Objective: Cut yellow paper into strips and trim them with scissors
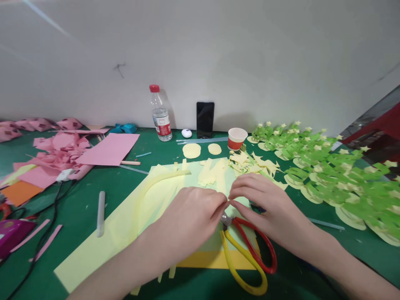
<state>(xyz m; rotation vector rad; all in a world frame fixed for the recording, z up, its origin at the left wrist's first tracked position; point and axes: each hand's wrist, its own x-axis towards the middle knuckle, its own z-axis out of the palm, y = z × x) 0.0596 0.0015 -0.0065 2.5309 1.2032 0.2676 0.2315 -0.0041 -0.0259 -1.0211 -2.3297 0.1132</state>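
My left hand (200, 206) is closed in a pinch, and its fingertips meet those of my right hand (262, 200). The right fingers are also pinched together; whatever lies between the tips is too small or hidden to name. A pale yellow paper strip (146, 187) curves beside my left forearm, partly blurred, and I cannot tell whether its end reaches my fingers. Just below the fingertips lie scissors (246, 250) with one red and one yellow handle, their blades mostly hidden by my hands. Pale yellow and green paper sheets (103, 246) lie under both hands.
Behind are yellow paper discs (191, 151), a paper cup (236, 139), a phone (205, 119) and a water bottle (161, 118). Green paper pieces with stars (312, 162) fill the right, near yellow scraps (253, 162). Pink paper (109, 148) and a glue stick (101, 213) lie left.
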